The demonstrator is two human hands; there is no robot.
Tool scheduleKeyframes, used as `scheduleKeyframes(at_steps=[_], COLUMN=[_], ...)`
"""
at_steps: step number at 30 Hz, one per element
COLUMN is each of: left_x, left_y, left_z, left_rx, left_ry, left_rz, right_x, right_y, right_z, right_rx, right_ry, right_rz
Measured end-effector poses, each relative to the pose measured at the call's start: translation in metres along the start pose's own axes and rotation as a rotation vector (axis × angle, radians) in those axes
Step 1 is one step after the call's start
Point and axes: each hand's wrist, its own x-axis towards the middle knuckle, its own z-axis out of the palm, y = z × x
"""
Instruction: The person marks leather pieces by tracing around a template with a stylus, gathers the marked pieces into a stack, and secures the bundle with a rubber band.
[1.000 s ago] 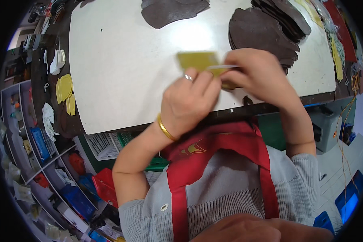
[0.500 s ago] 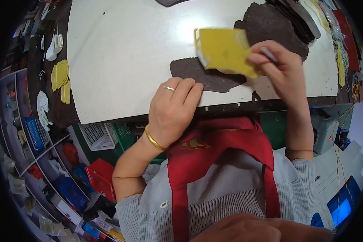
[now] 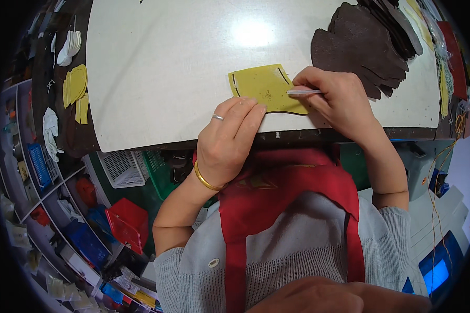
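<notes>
Yellow panel (image 3: 263, 87) — probably light, stiffish; grip edges. Left hand (image 3: 227, 133) flat-fingered, seven o'clock — right hand (image 3: 344, 99) pinches stick (image 3: 303, 92), three o'clock.

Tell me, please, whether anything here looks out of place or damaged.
Nothing looks spilled. The yellow piece has whitish patches near its far corners, perhaps wear. The dark brown pieces at the right of the white worktop lie untidily fanned, and a crumpled white cloth lies past its left edge.

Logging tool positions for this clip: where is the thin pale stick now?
Head view, right of centre: the stick is in the right hand, its tip over the yellow piece.
</notes>
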Motion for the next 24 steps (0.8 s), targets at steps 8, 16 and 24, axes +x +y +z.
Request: scheduleKeyframes(at_steps=[8, 16, 24], left_x=[0.018, 0.023, 0.023], left_y=[0.014, 0.023, 0.038], left_z=[-0.011, -0.009, 0.006], left_rx=[0.21, 0.274, 0.302], left_ry=[-0.264, -0.347, -0.31], left_rz=[0.043, 0.078, 0.128], right_x=[-0.009, -0.022, -0.011], right_y=[0.021, 0.023, 0.018], right_z=[-0.031, -0.022, -0.033], right_rx=[0.211, 0.042, -0.126], right_ry=[-0.042, 0.065, 0.362], right_rz=[0.152, 0.104, -0.114])
